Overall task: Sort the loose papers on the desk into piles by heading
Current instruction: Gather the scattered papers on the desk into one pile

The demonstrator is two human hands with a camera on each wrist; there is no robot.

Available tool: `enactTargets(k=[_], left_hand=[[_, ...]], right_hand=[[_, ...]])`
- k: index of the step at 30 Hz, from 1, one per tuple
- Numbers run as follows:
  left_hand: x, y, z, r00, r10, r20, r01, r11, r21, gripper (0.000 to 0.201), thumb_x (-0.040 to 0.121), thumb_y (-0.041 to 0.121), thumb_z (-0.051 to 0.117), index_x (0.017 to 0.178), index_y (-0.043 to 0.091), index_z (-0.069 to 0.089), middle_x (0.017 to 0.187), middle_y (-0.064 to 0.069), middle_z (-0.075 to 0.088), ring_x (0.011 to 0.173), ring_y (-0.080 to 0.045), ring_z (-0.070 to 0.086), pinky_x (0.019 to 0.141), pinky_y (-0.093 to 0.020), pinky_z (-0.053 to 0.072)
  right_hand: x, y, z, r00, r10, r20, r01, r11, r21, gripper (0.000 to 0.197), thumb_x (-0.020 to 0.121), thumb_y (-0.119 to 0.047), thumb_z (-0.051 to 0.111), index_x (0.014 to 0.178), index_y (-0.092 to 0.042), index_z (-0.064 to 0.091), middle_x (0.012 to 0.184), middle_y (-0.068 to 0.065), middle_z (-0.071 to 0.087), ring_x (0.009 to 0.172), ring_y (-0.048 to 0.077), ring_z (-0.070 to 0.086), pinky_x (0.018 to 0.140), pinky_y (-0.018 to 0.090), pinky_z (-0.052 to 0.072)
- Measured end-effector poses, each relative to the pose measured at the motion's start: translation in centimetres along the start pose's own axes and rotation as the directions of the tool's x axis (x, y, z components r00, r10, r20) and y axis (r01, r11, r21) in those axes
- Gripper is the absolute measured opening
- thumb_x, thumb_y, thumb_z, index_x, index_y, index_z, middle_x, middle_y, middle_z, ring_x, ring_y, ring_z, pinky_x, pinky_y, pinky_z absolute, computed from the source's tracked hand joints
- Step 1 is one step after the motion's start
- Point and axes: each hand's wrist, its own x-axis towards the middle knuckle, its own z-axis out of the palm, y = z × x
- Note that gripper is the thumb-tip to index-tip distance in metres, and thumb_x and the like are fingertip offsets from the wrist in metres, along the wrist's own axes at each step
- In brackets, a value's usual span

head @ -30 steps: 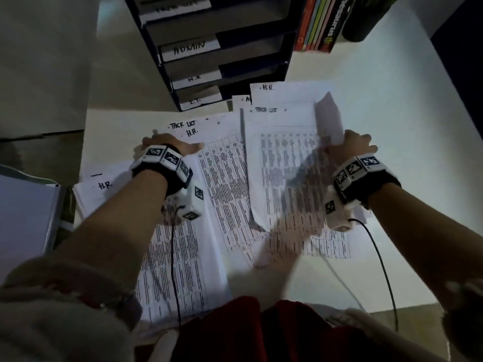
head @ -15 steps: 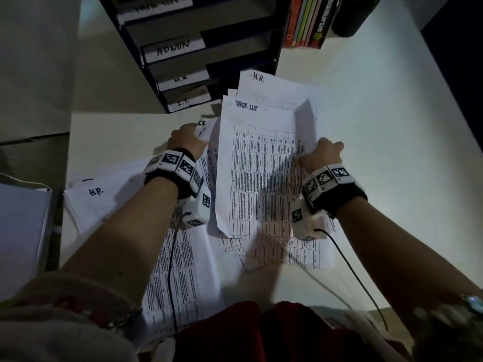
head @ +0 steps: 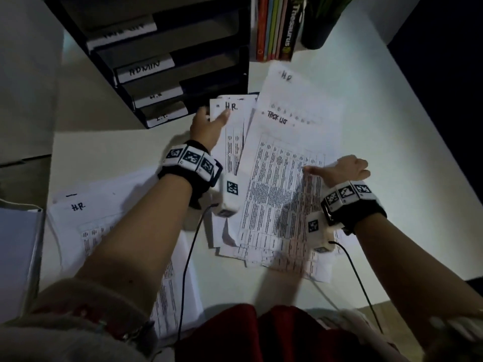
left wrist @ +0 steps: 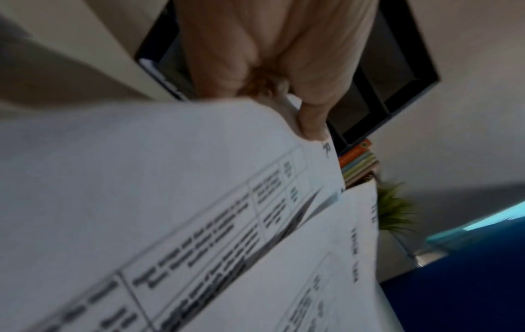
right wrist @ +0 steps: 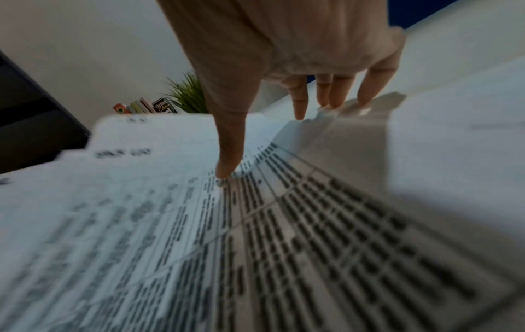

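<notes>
Loose printed sheets with handwritten headings lie across the white desk (head: 392, 158). My left hand (head: 209, 124) pinches the top of a sheet headed H.R. (head: 232, 145), thumb on top and fingers beneath, just in front of the tray rack. The left wrist view shows the same hand (left wrist: 284, 67) with its thumb on this H.R. sheet (left wrist: 199, 179). My right hand (head: 339, 171) holds the right edge of a Task List sheet (head: 277, 184). In the right wrist view, that hand (right wrist: 284, 67) has its thumb pressing the Task List sheet (right wrist: 142, 202) and its fingers at the curled-up edge.
A black tray rack (head: 183, 61) with labels ADMIN, H.R. and I.T. stands at the back. Books (head: 277, 27) and a dark plant pot (head: 318, 27) are to its right. Another H.R. sheet (head: 295, 84) lies behind; an H.R. pile (head: 78, 212) lies left, beside a white binder (head: 15, 252).
My left hand left the papers on the left, took hold of the H.R. sheet and carried it toward the rack. The right hand laid the Task List sheet flatter, thumb on top.
</notes>
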Motion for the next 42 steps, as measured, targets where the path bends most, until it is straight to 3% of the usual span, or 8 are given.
enactTargets(k=[4, 12, 18, 21, 24, 31, 36, 42], left_hand=[[-0.3, -4.5, -0.2, 0.949, -0.313, 0.044, 0.312, 0.950, 0.015, 0.134, 0.032, 0.085, 0.063, 0.132, -0.002, 0.042, 0.131, -0.021, 0.052, 0.110, -0.034, 0.058, 0.093, -0.042, 0.048], [-6.0, -4.8, 2.5, 0.943, -0.308, 0.124, 0.290, 0.946, 0.143, 0.057, 0.086, 0.024, 0.064, 0.133, 0.006, 0.038, 0.129, -0.005, 0.051, 0.124, -0.024, 0.045, 0.093, -0.027, 0.036], [-8.1, -1.9, 1.1, 0.991, -0.080, 0.107, 0.075, 0.996, 0.046, 0.035, 0.083, 0.017, 0.066, 0.114, 0.004, 0.058, 0.110, -0.009, 0.064, 0.107, -0.025, 0.060, 0.094, -0.034, 0.045], [-9.0, 0.9, -0.2, 0.997, 0.059, 0.050, -0.054, 0.993, -0.104, 0.034, 0.078, 0.019, 0.072, 0.108, 0.006, 0.059, 0.103, -0.007, 0.066, 0.096, -0.022, 0.064, 0.091, -0.041, 0.051], [-9.6, 4.6, -1.3, 0.964, 0.198, -0.176, -0.229, 0.957, -0.179, 0.038, 0.078, 0.023, 0.072, 0.104, 0.013, 0.046, 0.089, 0.009, 0.055, 0.079, -0.004, 0.055, 0.068, -0.009, 0.049], [-13.0, 11.3, -4.1, 0.695, 0.541, -0.474, -0.711, 0.613, -0.343, 0.046, 0.064, 0.024, 0.082, 0.096, 0.005, 0.056, 0.091, -0.002, 0.065, 0.087, -0.015, 0.063, 0.078, -0.022, 0.049], [-12.9, 6.8, -2.7, 0.840, 0.411, -0.354, -0.536, 0.730, -0.423, 0.069, 0.057, 0.018, 0.080, 0.115, -0.009, 0.054, 0.101, -0.007, 0.065, 0.091, -0.013, 0.063, 0.081, -0.025, 0.052], [-13.0, 1.8, -0.3, 0.916, 0.240, -0.320, -0.349, 0.871, -0.346, 0.044, 0.072, 0.002, 0.074, 0.114, 0.002, 0.058, 0.096, 0.006, 0.064, 0.080, 0.008, 0.063, 0.076, -0.011, 0.049]], right_hand=[[-0.2, 0.3, 0.3, 0.997, 0.008, -0.073, -0.006, 1.000, 0.023, 0.093, 0.063, -0.053, 0.076, 0.124, 0.006, 0.038, 0.133, 0.019, 0.033, 0.123, 0.035, 0.030, 0.095, 0.048, 0.033], [-2.6, -2.4, 2.8, 0.923, -0.343, 0.175, 0.354, 0.935, -0.032, 0.052, 0.085, -0.028, 0.059, 0.124, 0.000, 0.040, 0.134, 0.017, 0.032, 0.122, 0.037, 0.033, 0.098, 0.048, 0.033], [0.3, -0.7, 0.2, 0.931, -0.331, 0.154, 0.274, 0.912, 0.305, 0.087, 0.074, -0.037, 0.075, 0.136, 0.001, 0.028, 0.139, 0.021, 0.037, 0.128, 0.036, 0.038, 0.106, 0.043, 0.033], [-0.4, -1.6, -2.4, 0.889, -0.432, 0.149, 0.263, 0.751, 0.606, 0.063, 0.060, -0.030, 0.082, 0.107, -0.003, 0.051, 0.119, 0.027, 0.056, 0.105, 0.033, 0.057, 0.088, 0.042, 0.048], [-1.9, -3.2, -6.1, 0.820, -0.569, -0.069, 0.459, 0.580, 0.673, 0.063, 0.056, -0.031, 0.070, 0.104, 0.005, 0.053, 0.109, 0.027, 0.061, 0.101, 0.038, 0.060, 0.087, 0.048, 0.051], [-7.2, -5.3, -13.4, 0.447, -0.707, -0.548, 0.758, -0.026, 0.652, 0.049, 0.084, -0.011, 0.052, 0.123, 0.008, 0.029, 0.119, 0.019, 0.046, 0.115, 0.032, 0.048, 0.098, 0.041, 0.046], [-6.4, -3.0, -9.9, 0.561, -0.734, -0.383, 0.648, 0.101, 0.755, 0.050, 0.080, 0.000, 0.055, 0.120, -0.008, 0.027, 0.114, -0.007, 0.047, 0.102, -0.009, 0.051, 0.091, 0.015, 0.043], [-5.6, -1.5, -5.0, 0.671, -0.718, -0.184, 0.600, 0.380, 0.704, 0.037, 0.083, 0.011, 0.043, 0.118, 0.007, 0.034, 0.091, -0.010, 0.046, 0.092, 0.013, 0.048, 0.087, 0.035, 0.045]])
